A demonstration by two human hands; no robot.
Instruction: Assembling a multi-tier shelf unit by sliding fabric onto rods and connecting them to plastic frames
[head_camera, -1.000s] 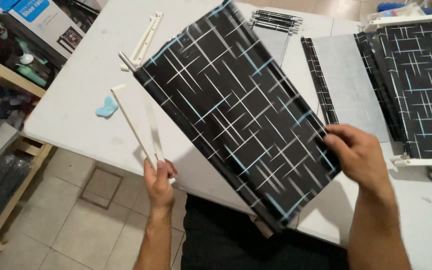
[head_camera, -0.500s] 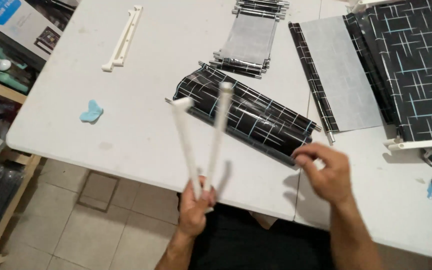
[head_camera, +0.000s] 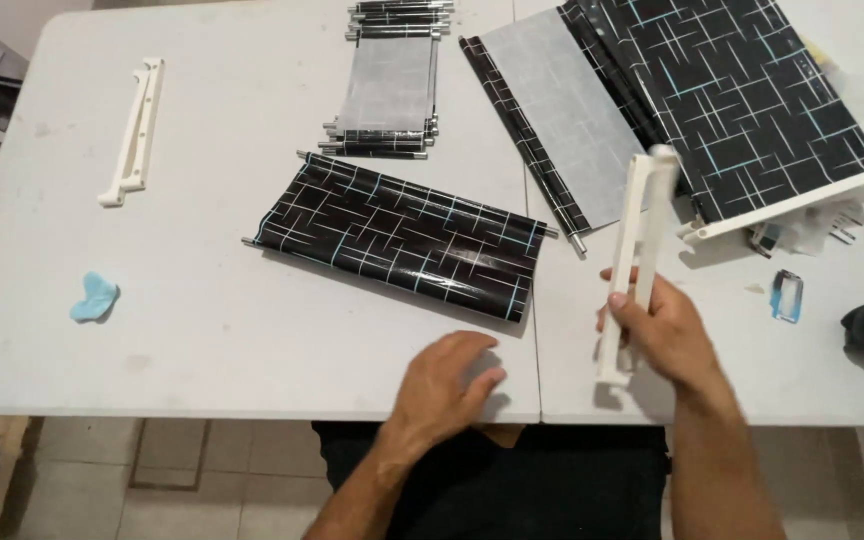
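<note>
Right hand [head_camera: 667, 335], fingers wrapped, is gripping white plastic rails [head_camera: 637, 260] upright; left hand [head_camera: 449, 382], fingers loosely spread, is resting at the desk's [head_camera: 202, 330] near edge beside a black patterned sheet [head_camera: 402, 235].

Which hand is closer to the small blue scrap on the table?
Left. The left hand rests flat on the table, right of the blue scrap. The right hand, holding the white plastic rails, is farther right.

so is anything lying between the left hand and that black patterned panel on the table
Nothing visible does. The left hand rests palm down on the white table, just short of the near edge of the black patterned panel, with only bare tabletop between them. The right hand holds the white plastic rails off to the side.
</note>
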